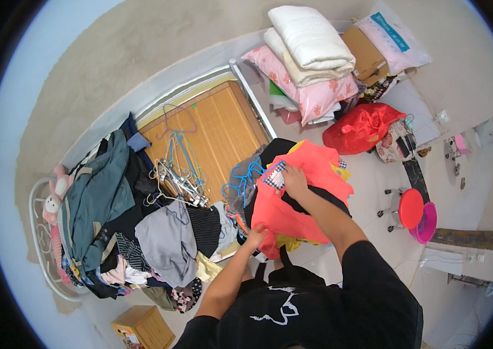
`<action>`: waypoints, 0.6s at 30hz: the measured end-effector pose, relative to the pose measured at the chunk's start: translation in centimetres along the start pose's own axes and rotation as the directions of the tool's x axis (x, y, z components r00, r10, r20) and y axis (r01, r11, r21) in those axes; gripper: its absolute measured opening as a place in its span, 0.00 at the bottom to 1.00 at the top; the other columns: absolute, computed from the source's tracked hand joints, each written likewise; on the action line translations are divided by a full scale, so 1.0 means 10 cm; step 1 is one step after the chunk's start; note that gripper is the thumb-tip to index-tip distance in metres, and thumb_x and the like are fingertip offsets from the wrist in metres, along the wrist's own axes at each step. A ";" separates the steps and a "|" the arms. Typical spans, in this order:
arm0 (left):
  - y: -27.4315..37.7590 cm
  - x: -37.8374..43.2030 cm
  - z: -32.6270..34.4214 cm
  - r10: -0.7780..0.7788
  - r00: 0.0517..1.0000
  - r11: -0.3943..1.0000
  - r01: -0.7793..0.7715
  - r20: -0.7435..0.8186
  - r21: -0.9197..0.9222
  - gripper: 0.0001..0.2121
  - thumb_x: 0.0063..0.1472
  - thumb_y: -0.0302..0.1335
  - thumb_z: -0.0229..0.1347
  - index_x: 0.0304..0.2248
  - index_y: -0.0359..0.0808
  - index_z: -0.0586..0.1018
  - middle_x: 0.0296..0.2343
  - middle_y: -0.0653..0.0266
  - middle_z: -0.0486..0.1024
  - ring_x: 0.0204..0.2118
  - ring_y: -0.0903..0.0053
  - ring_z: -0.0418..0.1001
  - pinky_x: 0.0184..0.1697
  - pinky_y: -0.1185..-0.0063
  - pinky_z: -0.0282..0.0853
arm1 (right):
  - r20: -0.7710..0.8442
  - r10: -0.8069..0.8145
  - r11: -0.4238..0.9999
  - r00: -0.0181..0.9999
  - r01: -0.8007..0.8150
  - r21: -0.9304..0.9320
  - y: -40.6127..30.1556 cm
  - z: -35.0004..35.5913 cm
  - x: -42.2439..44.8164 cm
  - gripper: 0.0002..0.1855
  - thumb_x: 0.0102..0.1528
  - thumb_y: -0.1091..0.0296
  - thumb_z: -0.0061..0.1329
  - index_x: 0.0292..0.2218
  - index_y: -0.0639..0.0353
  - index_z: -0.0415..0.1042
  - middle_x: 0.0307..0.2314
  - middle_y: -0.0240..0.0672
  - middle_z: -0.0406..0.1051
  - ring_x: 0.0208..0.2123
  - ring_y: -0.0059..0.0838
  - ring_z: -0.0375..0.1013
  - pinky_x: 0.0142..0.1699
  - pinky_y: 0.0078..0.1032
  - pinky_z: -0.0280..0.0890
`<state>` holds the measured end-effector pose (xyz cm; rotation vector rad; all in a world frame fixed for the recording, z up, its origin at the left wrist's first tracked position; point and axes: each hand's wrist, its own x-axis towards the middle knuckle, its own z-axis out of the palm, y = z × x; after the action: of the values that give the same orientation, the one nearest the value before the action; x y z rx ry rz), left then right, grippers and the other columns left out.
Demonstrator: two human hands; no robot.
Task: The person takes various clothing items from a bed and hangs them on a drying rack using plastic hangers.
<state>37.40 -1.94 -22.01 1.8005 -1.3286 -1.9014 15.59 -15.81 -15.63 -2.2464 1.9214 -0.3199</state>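
A coral-coloured garment (305, 159) is spread over a heap of clothes at the bed's near right edge. My right hand (293, 181) grips it by the collar, where checked lining shows and a blue hanger (278, 169) pokes out at the neck. Lower down, my left hand (256, 236) pinches another edge of the same garment. Black cloth (276, 148) and a yellow piece (288, 242) stick out from beneath it. Just left of the collar, several blue hangers (244, 179) rest on a grey fuzzy garment (237, 198).
Loose hangers (181, 174) lie on the wooden bed board (224, 118). Clothes (102, 209) are heaped at the left by a white metal bed frame (37, 235). Folded quilts (312, 39), a red bag (360, 128), a red stool (409, 208) and a pink basin (427, 224) stand to the right.
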 end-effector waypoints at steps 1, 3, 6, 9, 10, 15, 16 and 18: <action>0.10 -0.01 0.09 -0.015 1.000 1.000 0.015 -0.005 0.000 0.23 0.56 0.30 0.50 0.49 0.28 0.62 0.45 0.56 0.67 0.47 0.73 0.64 0.49 0.81 0.58 | 0.100 -0.028 0.994 0.995 0.038 -0.107 0.09 0.08 0.20 0.11 0.46 0.71 0.41 0.34 0.58 0.68 0.37 0.36 0.65 0.43 0.34 0.62 0.45 0.34 0.58; 0.27 -0.04 0.21 -0.006 0.998 0.996 0.012 0.068 -0.088 0.24 0.56 0.30 0.50 0.50 0.28 0.60 0.45 0.54 0.66 0.48 0.72 0.64 0.50 0.81 0.57 | 0.207 -0.050 0.977 0.977 0.091 -0.195 0.24 0.29 0.43 0.13 0.47 0.70 0.40 0.36 0.58 0.68 0.39 0.36 0.64 0.44 0.33 0.61 0.47 0.36 0.56; 0.09 0.08 0.34 0.009 0.998 0.998 -0.006 0.056 -0.061 0.25 0.56 0.29 0.50 0.51 0.28 0.58 0.44 0.54 0.67 0.47 0.72 0.64 0.51 0.81 0.56 | 0.121 -0.121 0.924 0.985 0.156 -0.349 0.49 0.65 0.59 0.16 0.51 0.65 0.38 0.41 0.55 0.68 0.40 0.33 0.63 0.46 0.32 0.59 0.52 0.48 0.49; -0.28 0.16 0.40 0.038 0.999 0.996 -0.040 -0.023 -0.079 0.25 0.55 0.27 0.50 0.51 0.29 0.59 0.42 0.56 0.68 0.46 0.74 0.65 0.49 0.82 0.57 | 0.464 -0.002 0.967 0.886 0.119 -0.225 0.27 0.44 0.78 0.15 0.51 0.65 0.37 0.40 0.54 0.68 0.42 0.33 0.61 0.45 0.32 0.59 0.51 0.47 0.49; -0.29 0.17 0.40 0.013 1.000 0.993 -0.010 0.022 -0.118 0.25 0.57 0.27 0.49 0.52 0.30 0.57 0.42 0.60 0.68 0.44 0.77 0.65 0.48 0.83 0.58 | 0.453 -0.007 0.964 0.892 0.127 -0.235 0.26 0.44 0.83 0.13 0.50 0.66 0.39 0.38 0.55 0.69 0.40 0.34 0.64 0.43 0.32 0.60 0.50 0.46 0.50; -0.01 0.11 0.33 -0.076 0.991 0.985 0.092 0.110 -0.146 0.24 0.58 0.27 0.47 0.53 0.33 0.56 0.42 0.64 0.68 0.43 0.79 0.64 0.47 0.83 0.58 | 0.296 0.040 0.941 0.954 0.064 -0.331 0.40 0.51 0.95 0.10 0.44 0.68 0.48 0.32 0.54 0.69 0.29 0.32 0.70 0.36 0.31 0.66 0.47 0.40 0.54; -0.05 0.10 0.33 -0.071 0.994 0.976 0.086 0.080 -0.201 0.22 0.57 0.27 0.48 0.51 0.32 0.60 0.40 0.62 0.70 0.43 0.78 0.66 0.47 0.83 0.59 | 0.317 -0.004 0.963 0.948 0.089 -0.253 0.41 0.43 0.93 0.11 0.42 0.69 0.50 0.31 0.54 0.69 0.28 0.33 0.69 0.35 0.32 0.66 0.45 0.36 0.57; -0.05 0.09 0.33 -0.058 0.997 0.965 0.071 0.060 -0.250 0.21 0.56 0.28 0.49 0.49 0.32 0.64 0.39 0.60 0.71 0.42 0.76 0.67 0.46 0.82 0.60 | 0.329 -0.039 0.978 0.943 0.103 -0.181 0.46 0.29 0.85 0.12 0.40 0.71 0.51 0.30 0.54 0.68 0.27 0.33 0.69 0.33 0.34 0.67 0.42 0.32 0.59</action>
<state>34.54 -0.76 -23.45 1.6967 -0.9984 -2.0577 13.19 -24.92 -19.16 -2.3145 1.7665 0.2316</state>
